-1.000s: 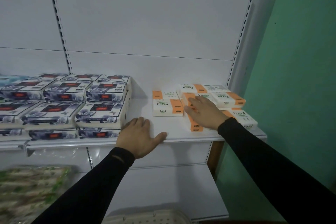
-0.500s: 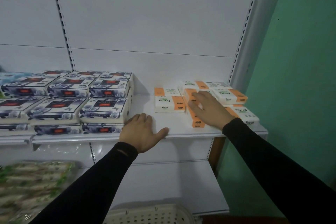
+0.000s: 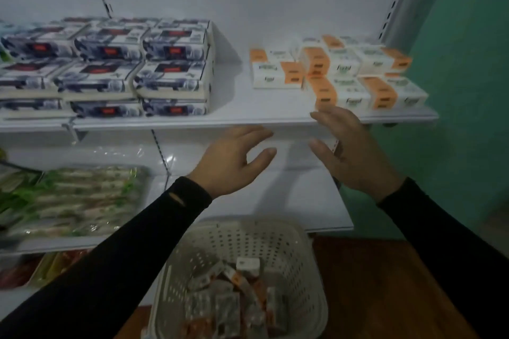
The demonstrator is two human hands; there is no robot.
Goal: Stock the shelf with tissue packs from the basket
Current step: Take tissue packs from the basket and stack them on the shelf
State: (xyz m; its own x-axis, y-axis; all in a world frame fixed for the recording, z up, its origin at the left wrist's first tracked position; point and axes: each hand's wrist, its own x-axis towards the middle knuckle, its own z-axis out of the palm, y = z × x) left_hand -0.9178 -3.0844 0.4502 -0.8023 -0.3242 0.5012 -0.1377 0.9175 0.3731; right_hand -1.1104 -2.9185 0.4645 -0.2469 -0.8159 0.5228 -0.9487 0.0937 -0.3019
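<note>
Both hands are hovering empty below the shelf (image 3: 248, 118) edge: left hand (image 3: 234, 162) is spread wide with fingers relaxed, right hand (image 3: 349, 154) is also wide open, palm facing in, gripping nothing. Orange-and-white tissue packs (image 3: 338, 74) are sitting on the shelf at about 1 o'clock from the hands, grouped in two rough rows with some stacked (exact count is hard to tell, frame is blurry). One pack is sitting slightly apart on the group's 9 o'clock side. The basket (image 3: 308, 256) is sitting at 6 o'clock, right under the arms, and is holding a good pile of similar packs. So, judging by that, the task is looking partly done: some packs shelved, many left in the basket. Bare shelf space is showing between the orange group and the dark-printed tissue boxes (image 3: 110, 63) at 10 o'clock. Green wrapped goods (image 3: 68, 198) are lying on the lower shelf at 8 o'clock.
</note>
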